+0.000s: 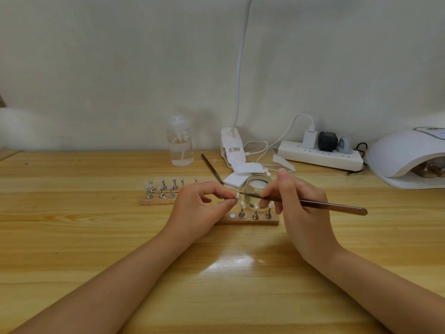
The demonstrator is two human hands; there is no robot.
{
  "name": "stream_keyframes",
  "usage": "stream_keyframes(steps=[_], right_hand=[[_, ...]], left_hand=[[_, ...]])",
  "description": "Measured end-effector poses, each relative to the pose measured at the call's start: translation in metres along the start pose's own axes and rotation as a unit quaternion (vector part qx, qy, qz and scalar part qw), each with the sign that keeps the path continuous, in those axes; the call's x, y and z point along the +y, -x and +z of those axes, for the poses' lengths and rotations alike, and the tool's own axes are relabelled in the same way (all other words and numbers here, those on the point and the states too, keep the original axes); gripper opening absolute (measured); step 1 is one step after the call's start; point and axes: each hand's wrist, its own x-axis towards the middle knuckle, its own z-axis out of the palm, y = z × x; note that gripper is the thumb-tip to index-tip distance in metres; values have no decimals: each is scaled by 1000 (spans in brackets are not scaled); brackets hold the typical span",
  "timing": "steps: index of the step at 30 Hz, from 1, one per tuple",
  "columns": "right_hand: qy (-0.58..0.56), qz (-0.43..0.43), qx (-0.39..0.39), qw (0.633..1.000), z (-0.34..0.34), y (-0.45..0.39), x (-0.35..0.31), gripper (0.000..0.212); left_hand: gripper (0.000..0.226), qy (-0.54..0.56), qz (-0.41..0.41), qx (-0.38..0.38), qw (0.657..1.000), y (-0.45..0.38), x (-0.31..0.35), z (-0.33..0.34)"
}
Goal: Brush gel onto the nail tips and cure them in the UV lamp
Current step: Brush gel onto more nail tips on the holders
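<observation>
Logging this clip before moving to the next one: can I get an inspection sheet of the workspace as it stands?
Surface: wooden table, glare patch near the front.
Job's things: left hand pinches a nail tip; right hand holds the brush to it; glass jar; near holder block with three stands and one bare magnet; far holder block full; UV lamp at right.
Clutter: pump bottle, white pads, a second tool.
Hands: both busy.
Cables: white lead into the power strip.
Surroundings: plain wall, clip lamp.
</observation>
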Motion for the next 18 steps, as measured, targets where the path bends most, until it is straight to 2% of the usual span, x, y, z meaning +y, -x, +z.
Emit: stream_keyframes(steps=[4,9,13,18], right_hand=[[11,6,-12,1000,2,0,-2,36],[-14,15,-23,1000,1,3,-2,45],[-11,11,-4,1000,1,0,-1,40],[-12,16,-26,999,3,1,-3,37]], left_hand=[[29,-6,3,0,1000,0,-1,0],[25,-7,3,2,1000,-1,-2,1],[21,-7,11,-1,1000,-1,-2,0],[23,-9,13,-2,1000,-1,-1,-1]])
